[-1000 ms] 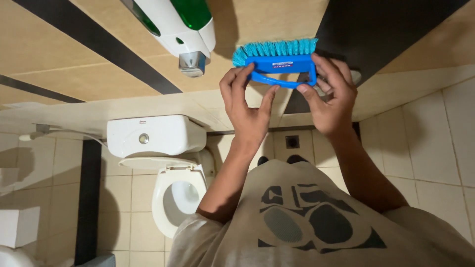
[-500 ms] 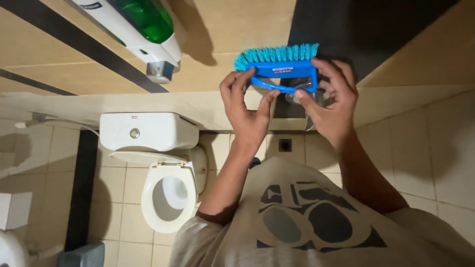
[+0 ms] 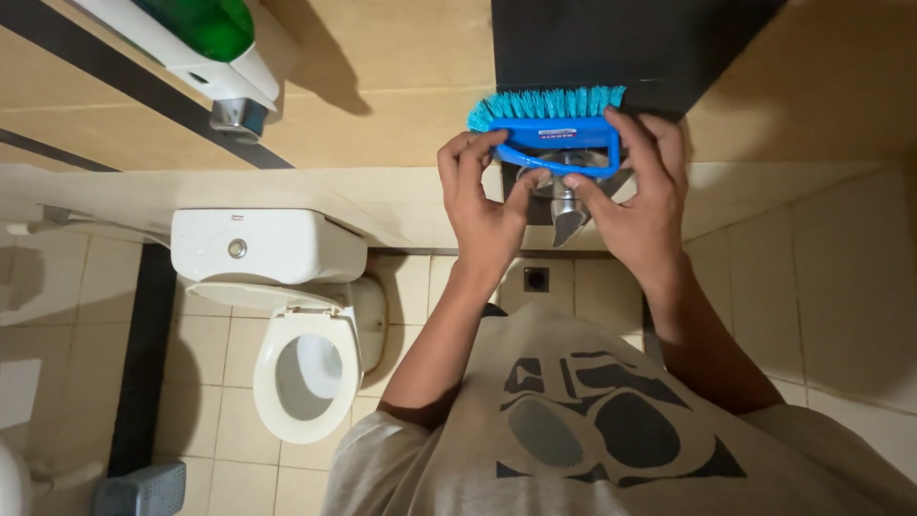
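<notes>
The scrub brush [image 3: 557,129] is a blue plastic unit with a looped blue handle on its underside and a row of teal bristles along its upper edge; it sits high in the view, held against the tan tiled wall [image 3: 401,115] at the lower edge of a dark wall panel [image 3: 621,43], bristles toward the panel. The left hand [image 3: 482,205] grips the left end of the brush body, fingers curled narrowly around the edge and the thumb reaching toward the handle loop. The right hand [image 3: 640,205] grips the right end, fingers closed over the top of the body and the thumb pressed beneath the handle. A metal tap fitting [image 3: 564,205] shows between the two hands, directly below the brush, partly hidden by the thumbs. To the far left, a white and green soap dispenser [image 3: 205,53] is mounted on the wall, well apart from the brush. Below it stands a white toilet [image 3: 277,315] with its seat down and lid raised, on a pale tiled floor [image 3: 420,277]. A floor drain [image 3: 536,279] lies between the forearms.
</notes>
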